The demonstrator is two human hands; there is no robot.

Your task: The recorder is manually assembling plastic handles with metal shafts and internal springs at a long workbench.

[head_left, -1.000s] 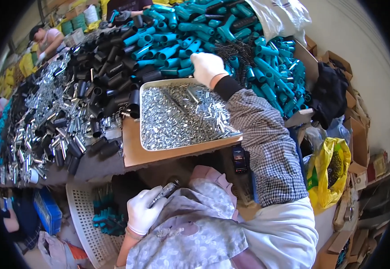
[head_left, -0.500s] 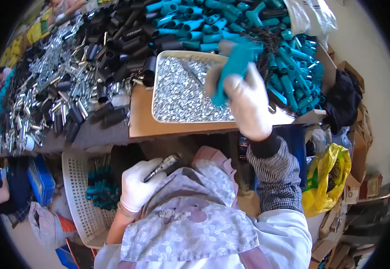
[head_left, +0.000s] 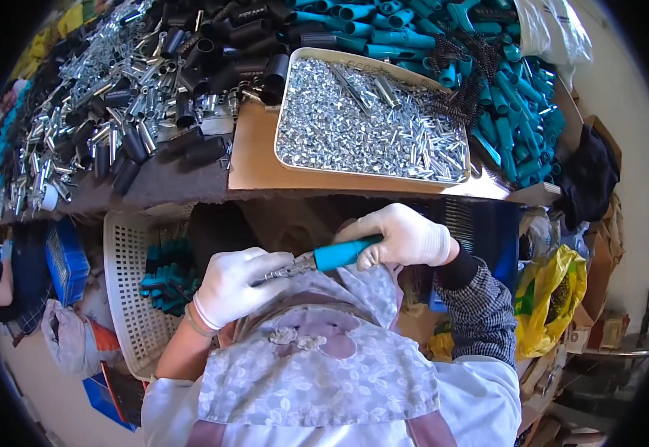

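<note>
My left hand (head_left: 231,287), in a white glove, is closed around a slim metal shaft (head_left: 292,270) with a ridged or coiled surface. In my right hand (head_left: 406,237), also gloved, is a teal plastic tubular handle (head_left: 338,254). The two parts meet end to end above my lap, with the shaft's tip at or inside the handle's mouth; how deep it sits I cannot tell. My fingers hide the handle's other end. Just beyond the hands, a cream tray (head_left: 373,177) of small metal pieces and pins rests on the bench.
Teal handles (head_left: 514,127) and dark springs (head_left: 481,63) are heaped right of the tray. Black sleeves (head_left: 246,71) and silver metal parts (head_left: 108,97) cover the left. Below the bench edge, a white perforated basket (head_left: 119,298) holds teal pieces; a yellow bag (head_left: 555,298) hangs right.
My right hand has come down from above the tray with the teal handle, bringing it against the metal shaft in my left hand. The view has shifted slightly.
</note>
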